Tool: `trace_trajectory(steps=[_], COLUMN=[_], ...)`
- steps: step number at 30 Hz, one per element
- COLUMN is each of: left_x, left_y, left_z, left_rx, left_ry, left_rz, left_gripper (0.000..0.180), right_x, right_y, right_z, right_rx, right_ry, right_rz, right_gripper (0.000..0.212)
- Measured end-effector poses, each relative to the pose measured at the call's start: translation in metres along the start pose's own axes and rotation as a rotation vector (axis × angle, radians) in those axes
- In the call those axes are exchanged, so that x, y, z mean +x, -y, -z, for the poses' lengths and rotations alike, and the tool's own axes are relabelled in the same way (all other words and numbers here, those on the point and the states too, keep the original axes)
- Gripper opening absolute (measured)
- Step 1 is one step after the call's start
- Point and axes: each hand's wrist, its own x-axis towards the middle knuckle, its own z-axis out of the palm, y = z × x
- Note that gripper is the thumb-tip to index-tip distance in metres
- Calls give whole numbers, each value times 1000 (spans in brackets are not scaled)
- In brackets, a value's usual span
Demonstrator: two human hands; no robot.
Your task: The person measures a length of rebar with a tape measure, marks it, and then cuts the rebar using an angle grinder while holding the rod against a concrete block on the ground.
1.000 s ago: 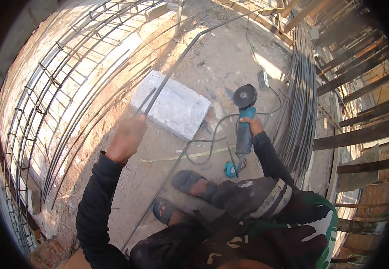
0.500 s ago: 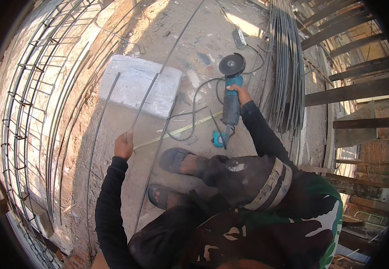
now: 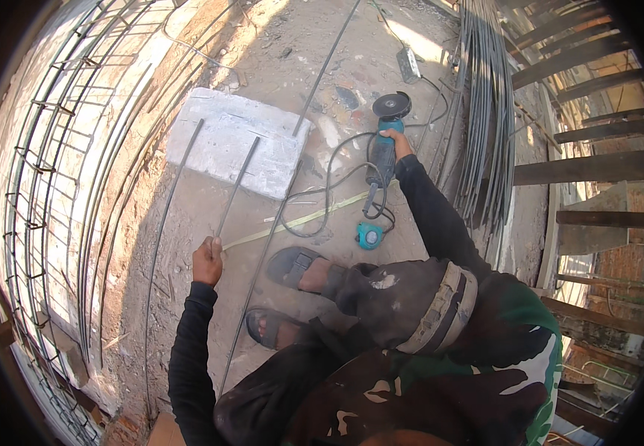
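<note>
My right hand (image 3: 398, 143) is wrapped around the teal and black body of an angle grinder (image 3: 386, 156), whose dark cutting disc (image 3: 392, 105) points away from me. On the left, my left hand (image 3: 207, 262) grips a steel rebar (image 3: 239, 178), its far end over a whitish concrete block (image 3: 218, 141). Another rebar (image 3: 327, 67) reaches from the block's right edge toward the far side, its end apart from the held one. A third rebar (image 3: 175, 175) lies across the block's left part. By my feet is a teal tape measure (image 3: 369, 236).
Bundled rebars (image 3: 483, 111) lie at the right, beside dark timber beams (image 3: 589, 168). A tied rebar cage (image 3: 28, 193) runs along the left. The grinder's cord (image 3: 328, 175) loops over the ground, and a power strip (image 3: 409, 65) lies farther off. A pale yellow strip (image 3: 292, 221) crosses the ground.
The grinder has shifted slightly away and to the right in my right hand. The held rebar's end, formerly in line with the far rebar, now sits apart from it. The tape measure shows more fully.
</note>
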Motion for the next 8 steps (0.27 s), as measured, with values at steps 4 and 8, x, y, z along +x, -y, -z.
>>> trace_trajectory(steps=[4,8], left_x=[-10,-22], left_y=[0,14], left_z=[9,18], left_rx=[83,84], left_ry=[-31,-41], left_rz=[17,57], left_gripper=[32,31], right_x=[34,65], right_y=[7,13], right_z=[-5,-16], right_rx=[10,73], right_ry=[-7,134], right_rz=[36,-84], right_gripper=[39,43])
